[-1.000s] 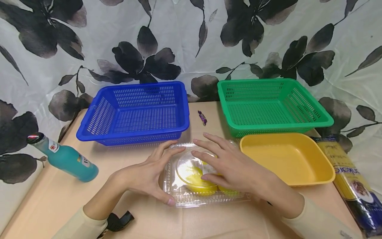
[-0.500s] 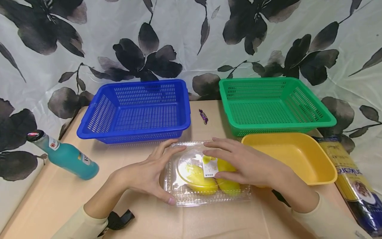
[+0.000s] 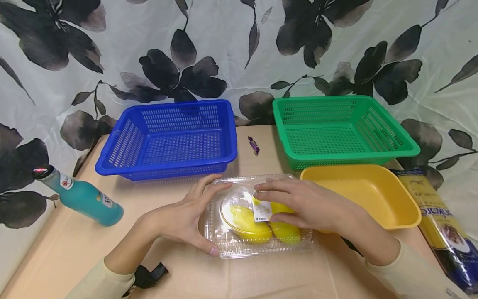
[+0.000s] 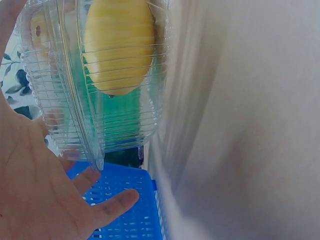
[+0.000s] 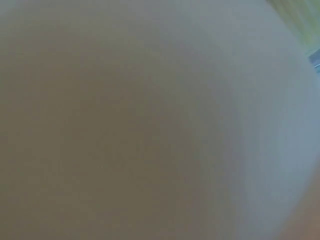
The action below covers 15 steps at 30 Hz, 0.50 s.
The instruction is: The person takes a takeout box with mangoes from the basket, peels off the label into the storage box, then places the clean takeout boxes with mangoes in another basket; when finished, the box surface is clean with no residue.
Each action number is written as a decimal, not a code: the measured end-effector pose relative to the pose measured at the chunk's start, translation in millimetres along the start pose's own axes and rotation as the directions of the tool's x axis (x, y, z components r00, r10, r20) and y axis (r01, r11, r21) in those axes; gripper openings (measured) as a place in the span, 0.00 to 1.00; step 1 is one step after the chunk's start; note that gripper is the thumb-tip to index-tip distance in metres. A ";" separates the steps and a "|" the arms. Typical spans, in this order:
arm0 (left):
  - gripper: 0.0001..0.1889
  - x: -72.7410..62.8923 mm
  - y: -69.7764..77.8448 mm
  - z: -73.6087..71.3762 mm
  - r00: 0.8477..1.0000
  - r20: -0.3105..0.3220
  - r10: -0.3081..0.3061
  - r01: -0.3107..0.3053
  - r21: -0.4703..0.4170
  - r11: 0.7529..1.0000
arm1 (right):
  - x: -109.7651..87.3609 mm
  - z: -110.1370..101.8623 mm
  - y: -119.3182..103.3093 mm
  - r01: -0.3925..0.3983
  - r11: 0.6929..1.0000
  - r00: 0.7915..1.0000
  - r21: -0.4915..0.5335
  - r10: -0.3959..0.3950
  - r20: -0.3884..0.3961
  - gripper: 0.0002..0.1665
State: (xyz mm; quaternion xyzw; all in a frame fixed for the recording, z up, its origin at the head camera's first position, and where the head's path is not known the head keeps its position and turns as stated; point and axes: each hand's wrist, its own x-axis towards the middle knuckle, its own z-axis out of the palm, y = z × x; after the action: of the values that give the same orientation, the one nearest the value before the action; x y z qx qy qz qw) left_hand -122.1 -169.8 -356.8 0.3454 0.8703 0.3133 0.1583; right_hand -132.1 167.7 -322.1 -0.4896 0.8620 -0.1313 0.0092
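Observation:
A clear plastic clamshell box (image 3: 257, 250) lies on the table in front of me, with yellow oval fruits (image 3: 246, 224) inside and a white label (image 3: 262, 212) on its lid. Along the left side of the box my left hand (image 3: 179, 220) is spread, thumb at the front corner and fingertips near the back one. In the left wrist view, the fingers of that hand (image 4: 45, 185) reach loosely past the box (image 4: 65, 100). My right hand (image 3: 310, 203) lies over the right part of the lid with extended fingers. A blurred pale surface fills most of the right wrist view.
Behind the box stand a blue basket (image 3: 164, 169) and a green basket (image 3: 347, 158), with a small purple-wrapped candy (image 3: 253, 146) between them. A yellow tub (image 3: 358, 199) and a pasta bag (image 3: 440, 228) are right. A teal bottle (image 3: 87, 199) is left.
My right hand has shifted right from the middle of the lid to its right part, uncovering the label and more fruit. The left hand and the box stay in place.

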 end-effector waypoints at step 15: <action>0.68 0.2 -0.4 2.5 1.000 -0.005 -0.018 0.018 0.005 1.000 | -0.7 6.2 -0.3 0.136 0.977 0.986 -0.164 -0.149 -0.070 0.29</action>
State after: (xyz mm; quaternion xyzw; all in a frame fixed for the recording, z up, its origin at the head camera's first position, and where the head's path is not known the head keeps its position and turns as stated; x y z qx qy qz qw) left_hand -121.2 -168.8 -359.0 0.3372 0.8746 0.3104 0.1579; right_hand -130.7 166.8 -328.1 -0.5434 0.8320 -0.0825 -0.0748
